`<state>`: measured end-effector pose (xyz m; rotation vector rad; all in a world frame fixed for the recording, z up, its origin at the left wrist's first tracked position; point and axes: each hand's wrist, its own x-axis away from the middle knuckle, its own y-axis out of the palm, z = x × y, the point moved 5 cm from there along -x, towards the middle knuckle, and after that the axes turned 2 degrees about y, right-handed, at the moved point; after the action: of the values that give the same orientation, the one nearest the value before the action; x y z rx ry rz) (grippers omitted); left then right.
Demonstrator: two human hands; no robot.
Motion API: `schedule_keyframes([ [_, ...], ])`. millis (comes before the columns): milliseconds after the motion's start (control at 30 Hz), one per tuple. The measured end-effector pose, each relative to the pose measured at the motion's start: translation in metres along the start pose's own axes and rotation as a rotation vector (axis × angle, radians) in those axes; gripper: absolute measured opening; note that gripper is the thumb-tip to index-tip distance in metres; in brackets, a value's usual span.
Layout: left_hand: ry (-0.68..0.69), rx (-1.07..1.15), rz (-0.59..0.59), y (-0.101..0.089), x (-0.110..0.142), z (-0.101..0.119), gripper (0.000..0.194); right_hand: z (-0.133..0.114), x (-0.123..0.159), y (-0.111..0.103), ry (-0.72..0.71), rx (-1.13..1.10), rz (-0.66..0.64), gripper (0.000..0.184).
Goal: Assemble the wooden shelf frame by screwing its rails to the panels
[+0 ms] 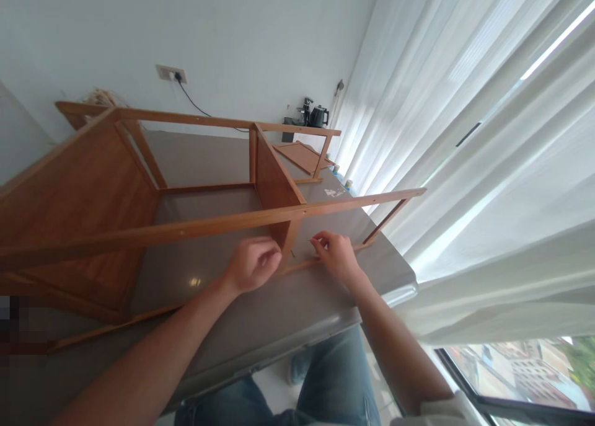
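Note:
A brown wooden shelf frame [232, 222] lies on its side on the grey table, with a shelf panel [279, 172] set across its middle. My left hand [255, 265] is curled closed beside the short crosspiece at that panel; whatever its fingers may hold is hidden. To the right of the crosspiece, my right hand [335, 252] has its thumb and fingertips pinched together just above the lower rail. Anything in that pinch is too small to make out. A thin dark piece [292, 253] shows between the hands, near the crosspiece.
A loose wooden panel [302, 156] lies farther back on the table [279, 314]. A black kettle [318, 116] stands at the back, near the wall. White curtains [465, 134] hang along the right side. A black cord [193, 103] runs from a wall socket [165, 72].

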<state>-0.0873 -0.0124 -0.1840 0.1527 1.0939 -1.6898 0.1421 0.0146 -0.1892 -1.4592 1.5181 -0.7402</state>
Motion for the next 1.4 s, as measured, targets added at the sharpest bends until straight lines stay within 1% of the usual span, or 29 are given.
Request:
schedule_keyframes([
  [100, -0.019, 0.066, 0.031, -0.007, 0.000, -0.005, 0.038, -0.005, -0.010, 0.009, -0.007, 0.037, -0.086, 0.014],
  [200, -0.020, 0.043, 0.045, -0.009, -0.001, -0.004, 0.038, -0.010, -0.011, 0.012, -0.016, 0.056, -0.158, 0.010],
  [367, -0.031, -0.020, 0.035, -0.004, -0.002, -0.004, 0.038, -0.021, -0.006, 0.013, -0.050, 0.048, -0.221, 0.018],
  [500, -0.027, -0.053, 0.033, -0.004, -0.003, -0.002, 0.036, -0.029, -0.006, 0.023, -0.050, 0.064, -0.274, 0.015],
  [633, 0.031, -0.095, 0.068, -0.007, -0.003, 0.004, 0.037, -0.037, -0.009, 0.034, -0.037, 0.067, -0.267, 0.011],
  [733, 0.094, -0.129, 0.137, -0.013, 0.002, 0.013, 0.037, -0.040, -0.007, 0.030, -0.027, 0.019, -0.207, 0.011],
  [800, 0.162, -0.155, 0.195, -0.019, 0.006, 0.024, 0.035, -0.039, -0.001, 0.019, -0.033, -0.052, -0.146, 0.012],
  [867, 0.280, -0.178, 0.259, -0.027, 0.009, 0.045, 0.028, -0.036, 0.009, 0.003, -0.046, -0.145, -0.083, 0.014],
  [933, 0.409, -0.192, 0.300, -0.037, 0.005, 0.073, 0.018, -0.032, 0.021, -0.014, -0.048, -0.238, -0.036, 0.013],
  [1000, 0.468, -0.220, 0.287, -0.049, -0.007, 0.103, 0.011, -0.029, 0.034, -0.030, -0.044, -0.312, -0.004, 0.013],
  [1033, 0.473, -0.263, 0.294, -0.058, -0.015, 0.118, 0.011, -0.030, 0.039, -0.036, -0.044, -0.351, 0.010, 0.015],
  [1100, 0.421, -0.395, 0.317, -0.076, -0.033, 0.143, 0.016, -0.034, 0.050, -0.047, -0.051, -0.485, 0.049, 0.021],
  [1133, 0.396, -0.484, 0.329, -0.086, -0.041, 0.153, 0.015, -0.037, 0.055, -0.052, -0.059, -0.570, 0.074, 0.024],
  [1167, 0.355, -0.565, 0.314, -0.093, -0.049, 0.160, 0.013, -0.041, 0.059, -0.056, -0.070, -0.654, 0.100, 0.026],
  [1200, 0.282, -0.642, 0.277, -0.099, -0.056, 0.163, 0.019, -0.045, 0.063, -0.059, -0.082, -0.724, 0.121, 0.026],
  [1233, 0.206, -0.703, 0.224, -0.104, -0.062, 0.162, 0.028, -0.049, 0.065, -0.062, -0.089, -0.773, 0.138, 0.025],
  [1300, 0.072, -0.783, 0.091, -0.106, -0.071, 0.154, 0.050, -0.057, 0.069, -0.066, -0.087, -0.822, 0.152, 0.023],
  [1333, 0.030, -0.806, 0.022, -0.105, -0.073, 0.148, 0.057, -0.061, 0.069, -0.068, -0.082, -0.850, 0.151, 0.023],
  [1400, 0.001, -0.832, -0.097, -0.098, -0.078, 0.137, 0.062, -0.068, 0.068, -0.071, -0.083, -0.925, 0.143, 0.023],
])
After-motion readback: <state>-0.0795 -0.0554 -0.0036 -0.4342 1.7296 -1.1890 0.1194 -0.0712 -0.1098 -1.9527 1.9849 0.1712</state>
